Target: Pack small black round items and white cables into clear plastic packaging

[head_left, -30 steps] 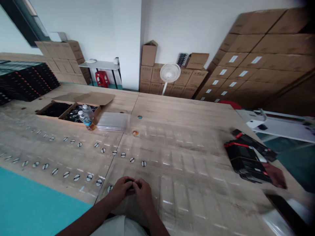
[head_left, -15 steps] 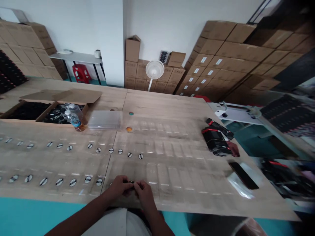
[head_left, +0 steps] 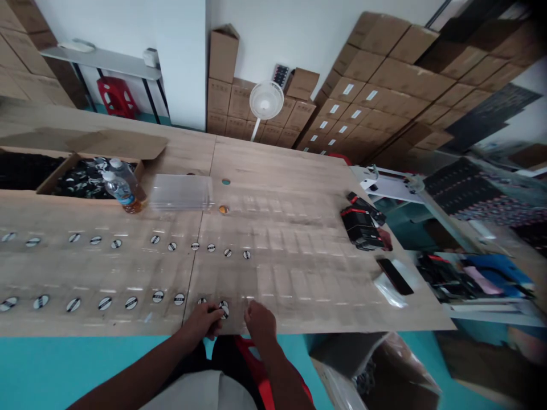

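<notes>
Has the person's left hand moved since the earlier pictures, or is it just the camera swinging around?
Yes. Judged against the lower row of round discs on the table, the left hand has shifted left along the row, and it has parted from the right hand.

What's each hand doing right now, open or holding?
Left hand: fingers curled, right against a round black-and-white disc; can't tell if gripping it.
Right hand: loosely curled, nothing visibly held.
</notes>
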`<state>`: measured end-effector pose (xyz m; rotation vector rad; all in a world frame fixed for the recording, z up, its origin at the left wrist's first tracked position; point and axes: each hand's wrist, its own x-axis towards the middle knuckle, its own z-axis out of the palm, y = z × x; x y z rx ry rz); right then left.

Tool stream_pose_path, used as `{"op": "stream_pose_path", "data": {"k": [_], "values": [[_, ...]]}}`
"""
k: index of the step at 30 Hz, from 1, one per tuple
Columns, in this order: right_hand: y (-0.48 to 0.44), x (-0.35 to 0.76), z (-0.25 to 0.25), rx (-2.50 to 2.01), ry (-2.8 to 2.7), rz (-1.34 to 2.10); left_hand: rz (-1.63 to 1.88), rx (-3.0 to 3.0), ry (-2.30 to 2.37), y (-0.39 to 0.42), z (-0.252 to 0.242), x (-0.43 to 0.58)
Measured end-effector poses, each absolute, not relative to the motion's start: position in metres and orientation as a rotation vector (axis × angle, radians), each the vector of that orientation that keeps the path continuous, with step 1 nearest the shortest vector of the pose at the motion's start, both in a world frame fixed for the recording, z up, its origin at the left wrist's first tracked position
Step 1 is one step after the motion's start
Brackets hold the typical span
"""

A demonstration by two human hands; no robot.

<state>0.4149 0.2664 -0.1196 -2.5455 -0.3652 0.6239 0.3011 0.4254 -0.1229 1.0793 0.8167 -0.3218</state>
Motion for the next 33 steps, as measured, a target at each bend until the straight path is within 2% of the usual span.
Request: {"op": "stream_pose_path", "data": {"k": [7,12,17,22,26,29,33], "values": [[0.269,0.397,-0.099,-2.422,-0.417,0.649,-0.337,1.224,0.622,0.413,-0.109,0.311],[0.248,0.401,-0.1,-2.275,-0.323,0.67,-0.383,1.068,0.522,0.393,-0.114,0.324],[0.21,0.445,-0.111,-2.408,-0.23,0.603,-0.381,0.939,0.582,0.378,-0.12,0.329],[0.197,0.477,-0.123,-2.52,-0.428,0.681,-0.409,0.913,0.646,0.362,-0.116,0.348],[0.191,0.501,-0.121,-2.515,-0.667,0.762,-0.302,0.997,0.74,0.341,-0.113,0.369],[0.179,0.522,-0.111,-2.447,-0.772,0.77,-0.215,1.1,0.832,0.318,-0.108,0.386],[0.165,0.54,-0.102,-2.108,-0.754,0.884,-0.18,1.169,0.904,0.284,-0.101,0.411]]}}
